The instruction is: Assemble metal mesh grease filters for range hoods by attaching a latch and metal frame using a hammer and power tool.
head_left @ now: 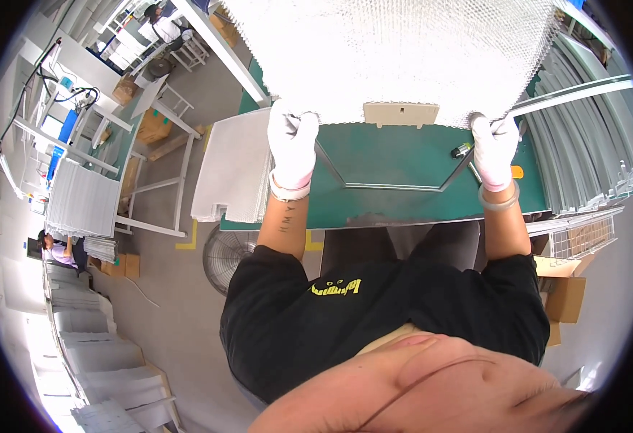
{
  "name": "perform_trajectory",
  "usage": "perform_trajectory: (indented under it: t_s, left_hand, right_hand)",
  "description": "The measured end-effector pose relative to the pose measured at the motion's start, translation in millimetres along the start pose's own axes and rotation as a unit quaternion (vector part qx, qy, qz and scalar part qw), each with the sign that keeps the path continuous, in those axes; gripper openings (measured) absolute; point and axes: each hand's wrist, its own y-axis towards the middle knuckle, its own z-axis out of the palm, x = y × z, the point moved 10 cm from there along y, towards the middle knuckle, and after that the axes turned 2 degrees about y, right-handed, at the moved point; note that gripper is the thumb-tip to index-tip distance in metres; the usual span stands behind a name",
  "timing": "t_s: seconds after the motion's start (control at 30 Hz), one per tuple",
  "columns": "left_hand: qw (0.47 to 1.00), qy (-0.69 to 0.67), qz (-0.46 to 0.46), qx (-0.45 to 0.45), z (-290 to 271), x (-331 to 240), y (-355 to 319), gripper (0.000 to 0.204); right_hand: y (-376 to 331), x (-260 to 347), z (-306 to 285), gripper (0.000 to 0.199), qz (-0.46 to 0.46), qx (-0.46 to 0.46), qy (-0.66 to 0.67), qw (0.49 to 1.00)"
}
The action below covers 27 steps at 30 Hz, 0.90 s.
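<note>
A large white honeycomb-mesh panel (403, 54) is held up over the green worktable (396, 162). White gloves cover both hands. My left hand (293, 144) pinches the panel's near left corner, and my right hand (494, 148) grips the near right corner. Between them, a beige rectangular plate (385, 114) sits at the panel's near edge. Below it, a thin metal frame (392, 187) lies on the table, partly hidden by the panel. Beside my right hand are a small green-and-black item (461, 150) and an orange piece (517, 172).
A stack of white sheets (233, 169) lies to the left of my work area. Many thin grey panels (576, 137) stand packed at the right. A floor fan (228, 260) is under the table's left side. Other workbenches and two people are farther left.
</note>
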Motion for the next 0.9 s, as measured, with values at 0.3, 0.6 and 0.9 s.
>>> perform_trajectory:
  t_s: [0.3,0.6,0.9]
  left_hand:
    - [0.996,-0.029,-0.085,0.005,5.7,12.5,-2.6,0.016]
    - [0.987,0.086,-0.135,0.010,2.3,101.4,-69.5,0.027]
    - [0.995,-0.012,-0.099,0.016,1.8,31.5,14.2,0.013]
  right_hand:
    - [-3.9,-23.1,-19.3,0.008,-0.013,-0.012,-0.053,0.998]
    - [-55.8,-96.8,-4.3,0.031,0.133,0.085,-0.030,0.987]
    - [18.3,-24.7,-11.3,0.020,0.091,-0.001,-0.056,0.994]
